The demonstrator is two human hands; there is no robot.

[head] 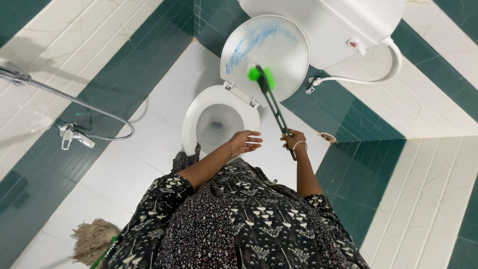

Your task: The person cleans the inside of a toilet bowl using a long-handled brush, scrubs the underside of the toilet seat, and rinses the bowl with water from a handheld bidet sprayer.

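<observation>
- The right hand is clamped around the lower end of a long dark plastic toilet brush; its bright green bristle head presses against the raised white toilet lid, well above and ahead of that hand.
- The left hand holds nothing: its fingers are loosely spread, and it hovers just beside the right hand, over the edge of the white toilet seat.
- Blue cleaning liquid is smeared in streaks across the upper left of the lid, beyond the brush head.
- To scrub well, I judge, the grip should stay firm near the handle's end, with the bristles kept flat on the lid and swept through the blue streaks in overlapping strokes.
- The lid leans against the white cistern, so moderate pressure should do, I think; hard shoves could make the brush skid.
- A metal spray hose hangs on the tiled wall far left of the hands, and a string mop head lies on the white floor behind and left of them.
</observation>
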